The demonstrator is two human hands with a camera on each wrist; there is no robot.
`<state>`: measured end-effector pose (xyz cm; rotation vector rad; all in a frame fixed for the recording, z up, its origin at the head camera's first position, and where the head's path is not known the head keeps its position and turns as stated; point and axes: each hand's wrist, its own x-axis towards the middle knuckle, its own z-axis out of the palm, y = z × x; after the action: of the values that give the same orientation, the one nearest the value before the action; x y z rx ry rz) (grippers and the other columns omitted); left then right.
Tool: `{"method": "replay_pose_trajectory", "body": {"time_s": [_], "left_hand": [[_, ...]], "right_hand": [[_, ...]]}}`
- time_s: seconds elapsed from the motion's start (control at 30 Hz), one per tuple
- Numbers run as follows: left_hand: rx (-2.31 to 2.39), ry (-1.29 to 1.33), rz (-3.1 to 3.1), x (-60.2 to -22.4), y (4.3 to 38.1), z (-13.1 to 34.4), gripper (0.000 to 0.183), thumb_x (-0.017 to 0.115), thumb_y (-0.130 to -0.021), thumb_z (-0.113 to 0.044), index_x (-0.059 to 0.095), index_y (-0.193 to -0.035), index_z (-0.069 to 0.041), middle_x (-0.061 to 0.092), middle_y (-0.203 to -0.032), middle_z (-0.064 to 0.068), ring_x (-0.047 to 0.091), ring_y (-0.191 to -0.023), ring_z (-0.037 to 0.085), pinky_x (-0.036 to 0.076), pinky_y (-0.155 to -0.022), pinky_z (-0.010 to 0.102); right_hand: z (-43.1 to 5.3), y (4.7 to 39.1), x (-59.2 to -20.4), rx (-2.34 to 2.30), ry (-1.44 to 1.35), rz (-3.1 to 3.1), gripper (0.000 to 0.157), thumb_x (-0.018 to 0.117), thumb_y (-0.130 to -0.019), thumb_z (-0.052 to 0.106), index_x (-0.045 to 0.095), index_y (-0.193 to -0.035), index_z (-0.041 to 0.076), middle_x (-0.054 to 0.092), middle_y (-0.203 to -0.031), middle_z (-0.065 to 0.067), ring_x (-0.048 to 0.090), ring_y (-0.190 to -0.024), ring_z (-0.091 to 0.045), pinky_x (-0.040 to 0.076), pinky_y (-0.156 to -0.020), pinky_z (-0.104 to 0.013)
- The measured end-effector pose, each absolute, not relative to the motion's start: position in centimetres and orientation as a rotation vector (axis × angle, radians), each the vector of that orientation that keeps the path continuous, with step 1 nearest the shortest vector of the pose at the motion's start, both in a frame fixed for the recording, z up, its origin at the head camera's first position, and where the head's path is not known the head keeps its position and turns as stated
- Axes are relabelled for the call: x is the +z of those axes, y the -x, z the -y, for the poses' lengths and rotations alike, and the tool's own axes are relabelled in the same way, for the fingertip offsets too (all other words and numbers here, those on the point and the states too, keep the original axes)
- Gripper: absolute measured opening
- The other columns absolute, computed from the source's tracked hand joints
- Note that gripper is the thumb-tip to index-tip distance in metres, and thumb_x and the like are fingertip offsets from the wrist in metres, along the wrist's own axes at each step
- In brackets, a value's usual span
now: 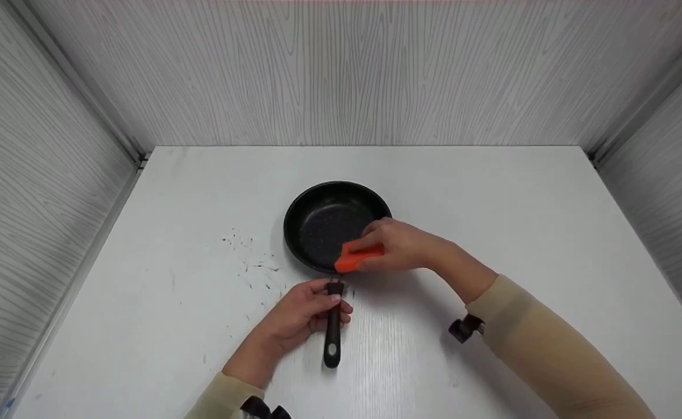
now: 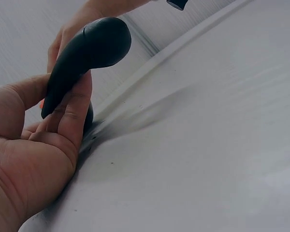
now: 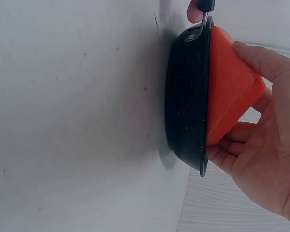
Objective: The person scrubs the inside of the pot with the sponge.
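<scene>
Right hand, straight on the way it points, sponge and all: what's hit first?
Beyond the orange sponge it holds, the right hand would probably meet the pan first, at its inner wall on the head view's left. Depth is unclear; the sponge may already touch the pan.

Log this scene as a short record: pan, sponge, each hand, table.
Pan: black frying pan, open side up, handle toward the person
Sponge: orange sponge, at the pan's near rim, sticking up above it
Left hand: the left hand holds the handle between thumb and fingers
Right hand: the right hand grips the sponge
Table: white table, dark specks left of the pan
</scene>
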<state>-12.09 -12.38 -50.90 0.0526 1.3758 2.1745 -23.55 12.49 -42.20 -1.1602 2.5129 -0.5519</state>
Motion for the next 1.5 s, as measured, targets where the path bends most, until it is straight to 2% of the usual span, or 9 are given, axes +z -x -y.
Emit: {"method": "replay_pose_trajectory", "body": {"time_s": [0.37, 0.53, 0.7, 1.1, 1.5], "left_hand": [[2.180, -0.083, -1.357, -50.9, 12.3, 12.4, 0.044, 0.068, -0.103, -0.007, 0.049, -0.137, 0.013, 0.075, -0.099, 0.018, 0.076, -0.088, 0.023, 0.064, -0.086, 0.039], [2.183, -0.073, -1.358, -50.9, 12.3, 12.3, 0.045, 0.068, -0.102, -0.007, 0.049, -0.137, 0.013, 0.075, -0.099, 0.018, 0.076, -0.088, 0.023, 0.064, -0.086, 0.040], [2.184, -0.066, -1.357, -50.8, 12.3, 12.3, 0.041, 0.068, -0.102, -0.007, 0.050, -0.133, 0.012, 0.075, -0.098, 0.019, 0.076, -0.088, 0.024, 0.064, -0.086, 0.041], [2.174, -0.075, -1.362, -50.5, 12.2, 12.3, 0.038, 0.069, -0.101, -0.007, 0.052, -0.129, 0.012, 0.074, -0.099, 0.019, 0.075, -0.089, 0.025, 0.064, -0.090, 0.043], [2.169, -0.077, -1.376, -50.8, 12.0, 12.3, 0.033, 0.067, -0.103, -0.006, 0.055, -0.127, 0.013, 0.075, -0.097, 0.015, 0.075, -0.087, 0.023, 0.064, -0.089, 0.042]], "right_hand": [[-11.6, 23.9, -42.5, -0.674, 1.138, -2.403, 0.050, 0.071, -0.099, 0.046, 0.069, -0.143, 0.023, 0.069, -0.130, -0.011, 0.061, -0.115, -0.025, 0.052, -0.093, -0.042], [-11.4, 23.9, -42.3, -0.691, 1.098, -2.375, 0.046, 0.067, -0.101, 0.048, 0.070, -0.142, 0.026, 0.071, -0.126, 0.000, 0.061, -0.105, -0.017, 0.052, -0.088, -0.037], [-11.2, 23.9, -42.2, -0.739, 1.070, -2.329, 0.043, 0.066, -0.102, 0.048, 0.070, -0.141, 0.032, 0.071, -0.130, 0.010, 0.060, -0.105, -0.014, 0.051, -0.090, -0.036], [-10.3, 24.1, -42.4, -0.779, 1.040, -2.270, 0.046, 0.069, -0.100, 0.051, 0.067, -0.144, 0.036, 0.067, -0.135, 0.008, 0.059, -0.114, -0.016, 0.049, -0.099, -0.040], [-8.9, 24.5, -43.7, -0.913, 1.017, -2.198, 0.044, 0.070, -0.100, 0.047, 0.068, -0.143, 0.037, 0.066, -0.134, 0.008, 0.058, -0.116, -0.017, 0.048, -0.101, -0.040]]}}
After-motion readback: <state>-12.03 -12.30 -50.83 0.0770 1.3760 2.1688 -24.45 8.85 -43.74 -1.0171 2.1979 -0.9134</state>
